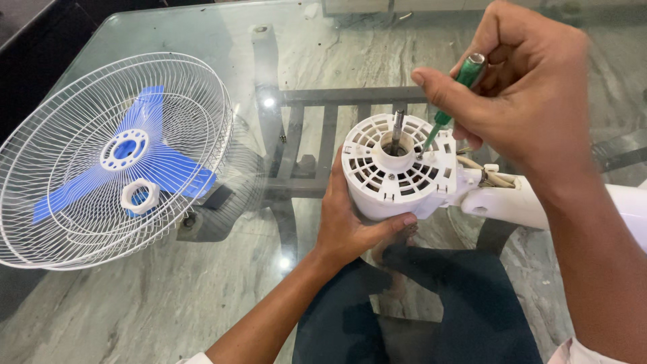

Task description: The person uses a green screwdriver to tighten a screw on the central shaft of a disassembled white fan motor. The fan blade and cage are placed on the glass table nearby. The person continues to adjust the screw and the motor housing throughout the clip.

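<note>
Head view: two hands work on one white fan motor housing (pixel 397 168) held over a glass table (pixel 202 296)

Nearest, the left hand (pixel 350 222) cups the housing from below; just above, the right hand (pixel 519 94) grips one green screwdriver (pixel 448 101), slanting down-left to the housing face beside its upright shaft (pixel 397 129); far left of the housing lie two stacked grilles (pixel 101 175), one blue blade (pixel 128 168)

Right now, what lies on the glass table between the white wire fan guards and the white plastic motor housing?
In the head view, nothing lies between the white wire fan guards and the white plastic motor housing, only bare glass table; its grey frame shows underneath.
</note>
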